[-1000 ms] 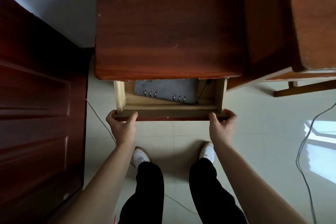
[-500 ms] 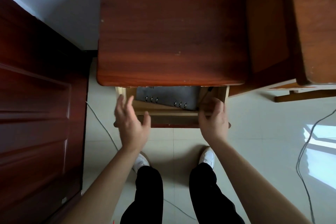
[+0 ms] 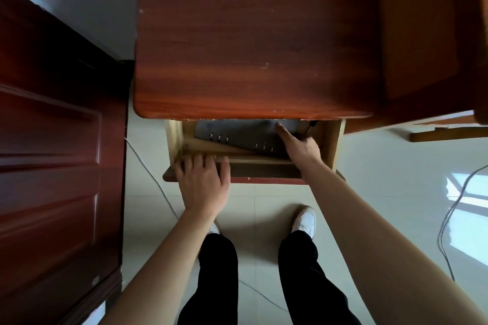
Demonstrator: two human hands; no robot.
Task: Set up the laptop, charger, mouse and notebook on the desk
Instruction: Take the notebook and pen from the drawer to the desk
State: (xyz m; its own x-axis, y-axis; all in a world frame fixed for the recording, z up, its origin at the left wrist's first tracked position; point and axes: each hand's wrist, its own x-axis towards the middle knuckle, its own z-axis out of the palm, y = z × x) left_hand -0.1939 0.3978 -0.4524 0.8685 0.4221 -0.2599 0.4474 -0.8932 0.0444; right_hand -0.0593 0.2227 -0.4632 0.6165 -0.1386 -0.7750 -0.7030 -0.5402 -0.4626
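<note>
A grey ring-bound notebook (image 3: 239,131) lies tilted inside the open wooden drawer (image 3: 266,171) under the desk top (image 3: 250,42). My right hand (image 3: 299,145) reaches into the drawer, its fingers stretched over the notebook's right part; whether they grip it cannot be told. My left hand (image 3: 202,181) rests flat on the drawer's front edge at the left, fingers straight. A dark cable end (image 3: 311,124) shows in the drawer's back right corner. No laptop or mouse is in view.
A dark wooden door (image 3: 52,153) stands at the left. Another wooden piece of furniture (image 3: 427,34) adjoins the desk on the right. Thin cables run over the tiled floor at left (image 3: 148,166) and right (image 3: 449,219). My legs and white shoes stand below the drawer.
Both hands let go of the drawer front after pulling it out. The right hand moved into the drawer onto the notebook; the left came down flat on the drawer's edge.
</note>
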